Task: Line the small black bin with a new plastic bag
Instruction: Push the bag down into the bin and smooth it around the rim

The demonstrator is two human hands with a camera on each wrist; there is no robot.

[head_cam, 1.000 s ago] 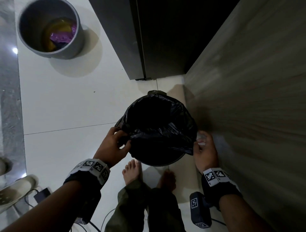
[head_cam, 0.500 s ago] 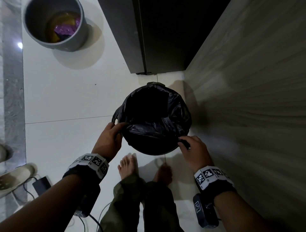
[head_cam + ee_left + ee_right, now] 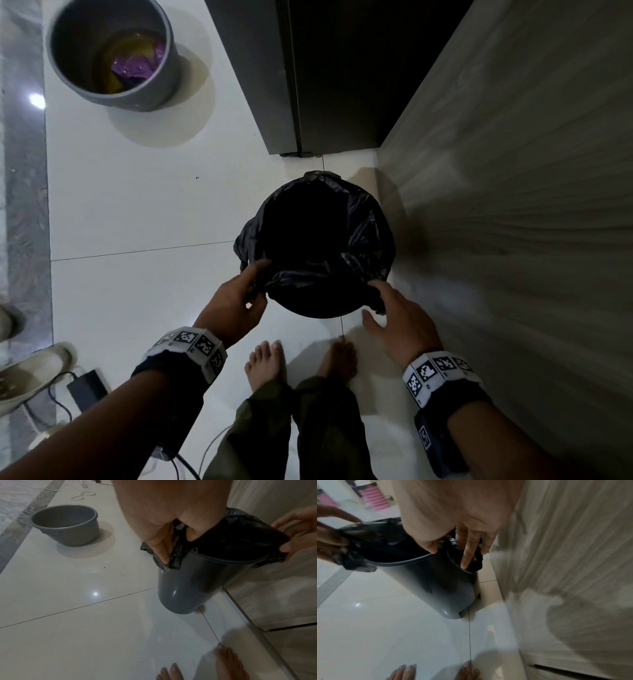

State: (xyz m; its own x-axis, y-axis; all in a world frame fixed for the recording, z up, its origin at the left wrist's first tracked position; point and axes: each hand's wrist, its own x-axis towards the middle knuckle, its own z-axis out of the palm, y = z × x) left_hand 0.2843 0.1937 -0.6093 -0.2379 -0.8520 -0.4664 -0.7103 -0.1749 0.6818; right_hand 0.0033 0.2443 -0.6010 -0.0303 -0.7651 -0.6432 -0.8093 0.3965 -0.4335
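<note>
The small dark bin (image 3: pixel 318 310) stands on the white tile floor close to a wooden panel. A black plastic bag (image 3: pixel 363 226) lies inside it, its edge folded out over the far and side rim. My left hand (image 3: pixel 258 284) pinches the bag's edge at the near-left rim; its fingers (image 3: pixel 165 553) press the plastic down outside the rim. My right hand (image 3: pixel 375 301) grips the bag's edge at the near-right rim, with fingers (image 3: pixel 467 557) outside over the plastic. The near rim (image 3: pixel 223 561) of the bin (image 3: pixel 185 588) is bare between the hands.
A grey bucket (image 3: pixel 68 44) holding purple and yellow rubbish stands at the far left. A dark cabinet (image 3: pixel 325 68) rises behind the bin, and the wooden panel (image 3: pixel 513 205) runs along the right. My bare feet (image 3: pixel 267 363) are just below the bin. A power adapter (image 3: pixel 85 387) with cables lies lower left.
My right hand slid from the right side of the rim round to the near-right and took hold of the bag's edge there. My left hand kept its pinch at the near-left.
</note>
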